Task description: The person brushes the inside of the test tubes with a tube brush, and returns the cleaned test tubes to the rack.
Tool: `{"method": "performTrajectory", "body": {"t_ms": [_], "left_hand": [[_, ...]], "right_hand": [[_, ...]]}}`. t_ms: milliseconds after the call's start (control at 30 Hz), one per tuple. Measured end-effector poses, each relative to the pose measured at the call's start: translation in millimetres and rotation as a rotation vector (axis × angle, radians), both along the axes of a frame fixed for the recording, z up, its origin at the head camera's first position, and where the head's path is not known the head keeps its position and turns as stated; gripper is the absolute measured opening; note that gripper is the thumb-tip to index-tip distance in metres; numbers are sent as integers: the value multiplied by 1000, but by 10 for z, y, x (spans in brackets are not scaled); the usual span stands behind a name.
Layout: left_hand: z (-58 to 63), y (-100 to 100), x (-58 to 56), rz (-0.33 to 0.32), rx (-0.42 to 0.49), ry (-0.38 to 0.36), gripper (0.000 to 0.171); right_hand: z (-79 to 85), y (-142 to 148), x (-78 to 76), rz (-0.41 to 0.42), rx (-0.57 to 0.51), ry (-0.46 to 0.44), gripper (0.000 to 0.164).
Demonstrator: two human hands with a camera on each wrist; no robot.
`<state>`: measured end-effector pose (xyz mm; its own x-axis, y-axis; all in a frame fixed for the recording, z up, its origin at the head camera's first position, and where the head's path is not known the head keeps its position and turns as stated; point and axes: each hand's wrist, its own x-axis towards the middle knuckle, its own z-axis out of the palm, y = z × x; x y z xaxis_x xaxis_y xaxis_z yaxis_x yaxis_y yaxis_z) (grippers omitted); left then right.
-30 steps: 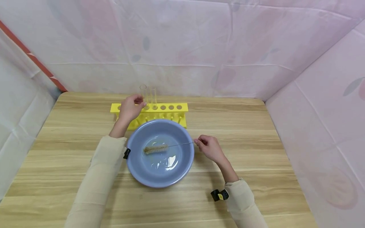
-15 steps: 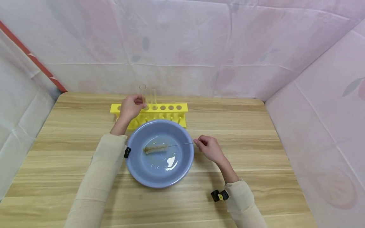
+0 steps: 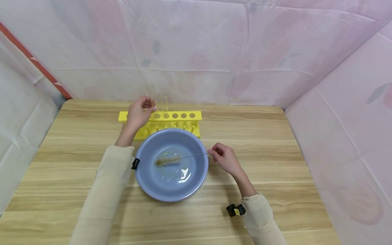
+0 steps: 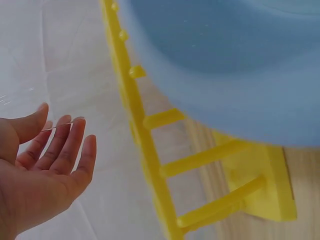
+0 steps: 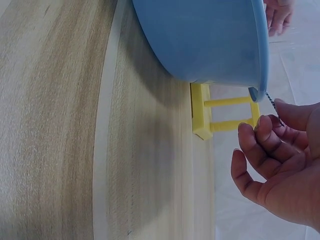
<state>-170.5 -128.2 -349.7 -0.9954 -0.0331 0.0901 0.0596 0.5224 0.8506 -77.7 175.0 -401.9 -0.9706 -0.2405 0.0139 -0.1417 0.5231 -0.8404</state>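
My left hand (image 3: 138, 113) pinches a clear glass test tube (image 3: 151, 93) between thumb and fingers, above the left part of the yellow test tube rack (image 3: 183, 116). The tube tilts slightly and is hard to make out. Beside it, a second test tube (image 3: 165, 103) stands upright in a rack hole. My right hand (image 3: 225, 158), at the right rim of the blue basin (image 3: 202, 170), pinches the thin twisted wire handle (image 5: 271, 102) of a test tube brush. The bristly brown head of the brush (image 3: 168, 161) lies in the basin, which has water in it.
The basin stands in front of the rack and hides part of its base. Pegs (image 4: 215, 202) stick up from the rack's lower part. The wooden table (image 3: 260, 136) is enclosed by patterned cloth (image 3: 196, 41) at the back and sides.
My left hand has risen a little, drawing the test tube upward and tilting it left. The brush head has shifted slightly right in the basin. My right hand has hardly moved.
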Motion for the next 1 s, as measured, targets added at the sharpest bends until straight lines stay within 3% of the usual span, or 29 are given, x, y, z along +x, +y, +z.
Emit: {"method": "performTrajectory", "body": {"t_ms": [300, 467, 667, 833, 1000], "left_hand": [[232, -59, 101, -38, 81, 69, 18], [398, -71, 152, -58, 66, 114, 19], [560, -73, 318, -121, -63, 130, 23], [605, -116, 509, -190, -208, 156, 22], [526, -211, 690, -209, -338, 127, 21]], "right_hand": [[-71, 16, -23, 44, 20, 32, 16], [89, -41, 32, 34, 29, 22, 16], [331, -110, 107, 51, 24, 15, 17], [101, -1, 30, 69, -3, -4, 18], [-39, 88, -16, 74, -45, -46, 22]]}}
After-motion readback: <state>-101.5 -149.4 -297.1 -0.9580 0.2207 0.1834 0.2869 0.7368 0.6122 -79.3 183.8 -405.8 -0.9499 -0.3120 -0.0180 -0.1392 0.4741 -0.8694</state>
